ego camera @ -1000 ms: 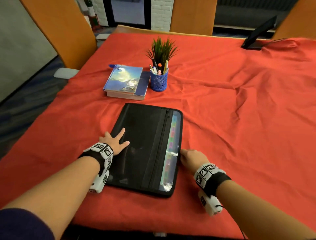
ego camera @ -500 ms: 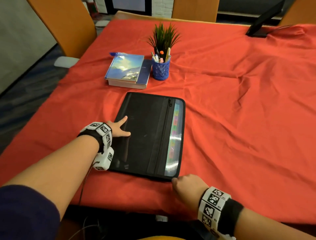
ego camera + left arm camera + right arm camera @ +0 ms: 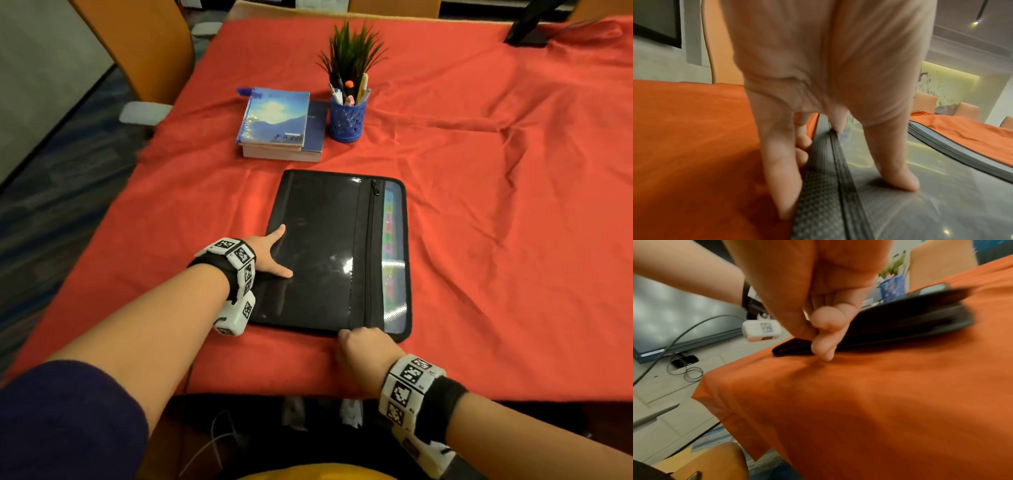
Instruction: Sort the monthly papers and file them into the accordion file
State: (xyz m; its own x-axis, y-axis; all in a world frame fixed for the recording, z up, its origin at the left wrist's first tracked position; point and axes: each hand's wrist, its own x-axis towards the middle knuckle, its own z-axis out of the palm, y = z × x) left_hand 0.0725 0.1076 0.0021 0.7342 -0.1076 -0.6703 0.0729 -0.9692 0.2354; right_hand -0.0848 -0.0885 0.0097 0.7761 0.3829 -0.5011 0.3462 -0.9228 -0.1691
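Tabletop [image 3: 496, 212] under a rumpled red cloth fills most of the room's middle. Orange chair [image 3: 137, 51] at 10 o'clock, w/ more orange chairs along 12. Dark patterned carpet [image 3: 51, 178] at 9. Pale wall [image 3: 657, 65] w/ a black-framed panel [image 3: 655, 22]; ceiling lamp [image 3: 975, 22] glows at 2.
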